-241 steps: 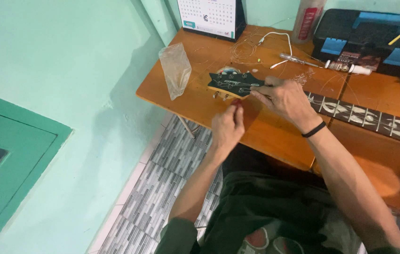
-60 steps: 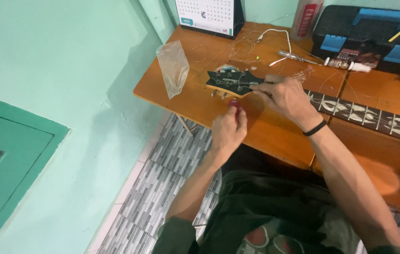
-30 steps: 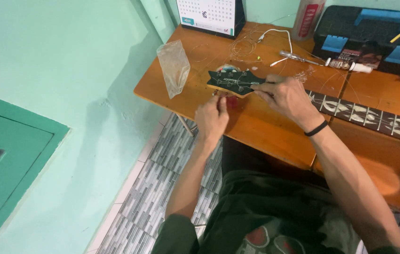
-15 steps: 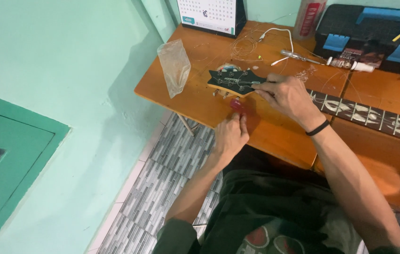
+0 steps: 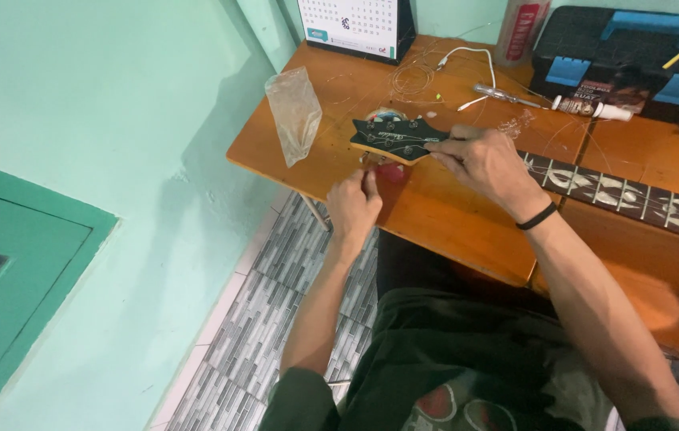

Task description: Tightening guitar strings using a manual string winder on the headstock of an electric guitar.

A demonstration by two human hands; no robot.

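Right hand (image 5: 479,160) grip pinched narrow on near edge of black guitar headstock (image 5: 397,138), close to bench's front left corner. Left hand (image 5: 355,203) fingers curled by small red item (image 5: 391,172) — contact unclear — just in front of headstock. Neck (image 5: 627,195) long axis runs rightward along bench (image 5: 451,215). Right hand nearer.

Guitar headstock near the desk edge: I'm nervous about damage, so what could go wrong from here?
The headstock lies close to the wooden desk's front edge, steadied by the right hand; it might slide off. The left hand pinches a small red thing at that edge, which could drop to the floor. Loose wire might snag.
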